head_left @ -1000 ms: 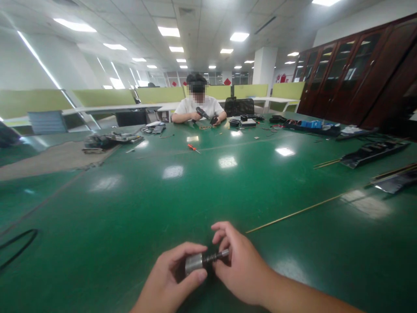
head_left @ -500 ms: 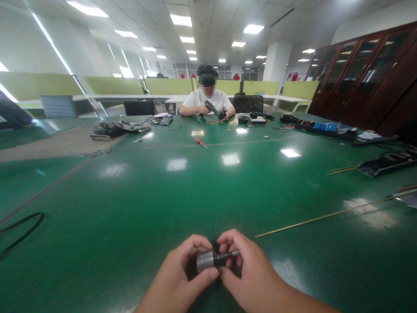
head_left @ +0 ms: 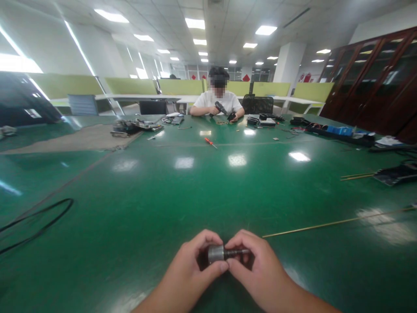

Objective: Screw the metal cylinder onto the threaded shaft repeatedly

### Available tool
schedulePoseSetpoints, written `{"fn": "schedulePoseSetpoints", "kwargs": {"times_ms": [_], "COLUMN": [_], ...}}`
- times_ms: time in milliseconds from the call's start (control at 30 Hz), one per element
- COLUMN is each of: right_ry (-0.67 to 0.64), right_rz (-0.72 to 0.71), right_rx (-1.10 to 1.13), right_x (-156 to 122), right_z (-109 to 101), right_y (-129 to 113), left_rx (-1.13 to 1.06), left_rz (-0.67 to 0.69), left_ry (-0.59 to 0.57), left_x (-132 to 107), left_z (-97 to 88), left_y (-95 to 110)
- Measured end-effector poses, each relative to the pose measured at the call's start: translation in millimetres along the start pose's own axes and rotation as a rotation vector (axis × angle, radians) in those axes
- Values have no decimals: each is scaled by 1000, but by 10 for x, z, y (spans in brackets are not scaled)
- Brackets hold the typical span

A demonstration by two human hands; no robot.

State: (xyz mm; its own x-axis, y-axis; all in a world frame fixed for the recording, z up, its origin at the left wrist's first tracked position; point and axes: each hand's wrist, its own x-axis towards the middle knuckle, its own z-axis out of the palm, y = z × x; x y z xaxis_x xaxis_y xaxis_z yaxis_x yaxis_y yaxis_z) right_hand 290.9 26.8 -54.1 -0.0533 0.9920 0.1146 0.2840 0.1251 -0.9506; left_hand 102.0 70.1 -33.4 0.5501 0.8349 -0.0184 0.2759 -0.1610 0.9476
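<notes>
Pinching a metal cylinder (head_left: pixel 216 253) in the left hand (head_left: pixel 192 274), the right hand (head_left: pixel 260 274) grips its dark shaft (head_left: pixel 236 251) above the near green counter (head_left: pixel 163 195).

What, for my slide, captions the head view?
Left hand holds a metal cylinder, right hand its dark shaft, over a green table.

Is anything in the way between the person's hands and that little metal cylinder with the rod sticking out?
Nothing visible does. The left hand grips the metal cylinder directly, and the right hand pinches its dark shaft. The thin brass rod lies apart on the green table, off to the right.
</notes>
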Motion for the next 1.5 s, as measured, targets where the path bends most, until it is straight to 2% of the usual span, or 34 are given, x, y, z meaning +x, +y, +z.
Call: {"fn": "schedulePoseSetpoints", "kwargs": {"times_ms": [267, 1500], "right_ry": [-11, -20], "right_rz": [38, 68], "right_rx": [9, 8], "right_x": [16, -30], "right_z": [-31, -45], "right_y": [13, 41], "left_rx": [85, 66], "left_rz": [32, 19], "left_ry": [11, -20], "left_x": [-17, -33], "left_z": [4, 3], "left_y": [-85, -17]}}
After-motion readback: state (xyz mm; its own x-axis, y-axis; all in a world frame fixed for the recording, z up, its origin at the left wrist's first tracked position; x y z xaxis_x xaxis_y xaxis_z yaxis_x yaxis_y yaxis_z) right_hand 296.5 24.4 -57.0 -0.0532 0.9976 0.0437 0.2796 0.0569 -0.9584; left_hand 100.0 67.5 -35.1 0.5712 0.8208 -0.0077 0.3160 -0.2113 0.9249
